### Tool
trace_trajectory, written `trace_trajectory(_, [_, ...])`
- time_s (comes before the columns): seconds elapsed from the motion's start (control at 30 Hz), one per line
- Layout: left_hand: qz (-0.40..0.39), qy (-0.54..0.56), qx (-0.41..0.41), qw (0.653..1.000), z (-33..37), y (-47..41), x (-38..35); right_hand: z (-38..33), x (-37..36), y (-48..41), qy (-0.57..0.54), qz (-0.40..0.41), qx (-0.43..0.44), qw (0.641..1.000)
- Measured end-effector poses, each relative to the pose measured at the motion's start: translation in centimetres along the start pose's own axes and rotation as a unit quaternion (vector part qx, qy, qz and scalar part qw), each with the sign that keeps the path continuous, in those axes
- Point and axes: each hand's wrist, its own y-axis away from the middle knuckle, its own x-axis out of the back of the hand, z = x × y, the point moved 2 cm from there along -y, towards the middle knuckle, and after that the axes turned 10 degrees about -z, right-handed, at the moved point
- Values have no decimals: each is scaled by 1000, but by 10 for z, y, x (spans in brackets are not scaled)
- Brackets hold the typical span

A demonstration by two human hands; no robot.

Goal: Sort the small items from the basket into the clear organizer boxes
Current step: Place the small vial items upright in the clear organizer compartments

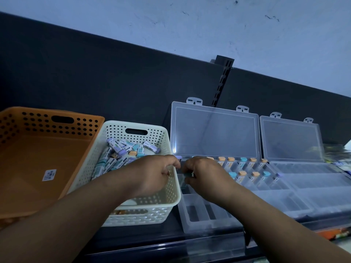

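Observation:
A white perforated basket (167, 201) holds several small tubes (121, 149) with purple, teal and orange caps. To its right stands a clear organizer box (201, 215) with its lid up; its back compartments hold several capped tubes (245, 164). My left hand (152, 173) hovers over the basket's right rim, fingers curled; what it holds, if anything, is hidden. My right hand (203, 173) is over the box's left compartments, fingers pinched on a small teal-capped tube (185, 180).
An orange perforated basket (17, 126) with a label sticker stands at the left. A second clear organizer box (313, 185) with raised lid sits at the right. A dark back panel rises behind the shelf. Colourful items lie at the far right edge.

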Motion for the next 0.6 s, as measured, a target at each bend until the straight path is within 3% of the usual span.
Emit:
trace_trajectory(0.27, [21,-19,2,1000,-3,16,11,-7,27,-1,-18,-5,-7,1000])
trace_trajectory(0.43, [93,-121,24,988,-7,39,35,-36,46,-20,-19,34,42,998])
trace_trajectory(0.6, [132,-180,71,972,-23,66,60,-72,36,-55,13,-10,98,995])
